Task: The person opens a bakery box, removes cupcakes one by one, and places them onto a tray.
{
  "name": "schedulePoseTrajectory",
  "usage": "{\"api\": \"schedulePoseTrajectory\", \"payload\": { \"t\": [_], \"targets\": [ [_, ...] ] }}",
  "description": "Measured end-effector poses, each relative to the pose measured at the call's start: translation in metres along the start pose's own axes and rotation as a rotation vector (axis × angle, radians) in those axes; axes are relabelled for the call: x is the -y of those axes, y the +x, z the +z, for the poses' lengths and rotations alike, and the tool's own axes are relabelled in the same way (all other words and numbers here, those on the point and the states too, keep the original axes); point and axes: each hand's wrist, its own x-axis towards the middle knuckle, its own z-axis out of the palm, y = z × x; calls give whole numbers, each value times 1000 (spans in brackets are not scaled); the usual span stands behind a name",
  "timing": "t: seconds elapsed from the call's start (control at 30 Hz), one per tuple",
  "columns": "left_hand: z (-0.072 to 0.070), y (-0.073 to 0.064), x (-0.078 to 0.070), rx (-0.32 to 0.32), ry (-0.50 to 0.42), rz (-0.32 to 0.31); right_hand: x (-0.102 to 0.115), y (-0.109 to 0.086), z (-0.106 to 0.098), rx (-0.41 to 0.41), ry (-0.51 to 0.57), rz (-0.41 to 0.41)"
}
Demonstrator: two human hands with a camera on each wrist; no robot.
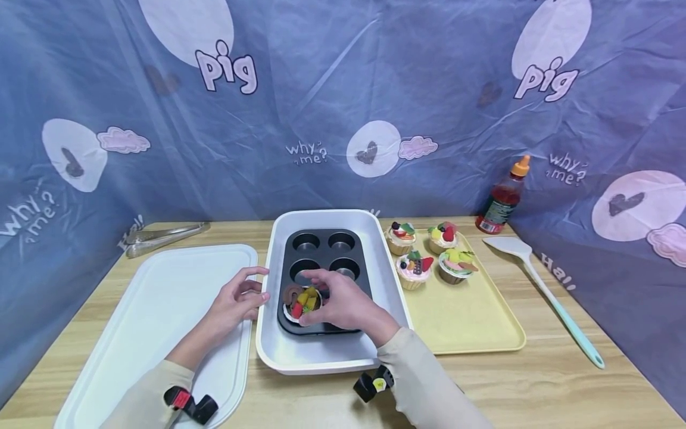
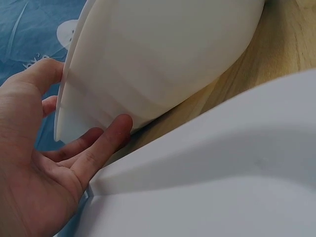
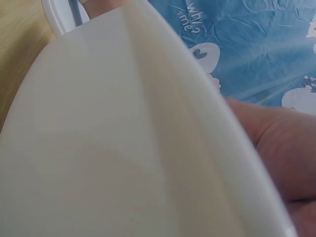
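Observation:
A cupcake [image 1: 302, 302] topped with yellow cubes, something red and a brown piece sits at the near-left cup of a dark muffin tin [image 1: 321, 328]. My right hand [image 1: 343, 301] holds it from the right, thumb at its near side and fingers at its far side. The tin lies inside a deep white basin [image 1: 383, 256]. My left hand [image 1: 236, 301] touches the basin's left rim with thumb and a finger; in the left wrist view, other fingers [image 2: 101, 153] extend below, beside the outer wall. The basin's wall [image 3: 98, 123] hides most of the right hand in the right wrist view.
Several decorated cupcakes [image 1: 414, 269] stand on a yellow tray [image 1: 471, 328] at right. A white tray [image 1: 145, 310] lies at left, metal tongs [image 1: 166, 237] behind it. A sauce bottle [image 1: 501, 199] and a spatula [image 1: 546, 289] are at far right. Patterned blue cloth [image 1: 321, 89] surrounds the table.

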Motion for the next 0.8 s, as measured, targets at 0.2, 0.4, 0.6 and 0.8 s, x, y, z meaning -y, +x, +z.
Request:
{"api": "schedulePoseTrajectory", "payload": {
  "t": [0.2,0.4,0.6,0.8],
  "targets": [
    [1,0,-1,3,-1,2,-2,0,2,-22,-13,35],
    [0,0,-1,6,5,1,-3,4,7,-33,-43,34],
    [-1,1,-1,14,12,2,-2,6,10,-24,-52,49],
    [-2,1,-1,13,14,-5,-2,8,12,-16,-85,54]
  ]
}}
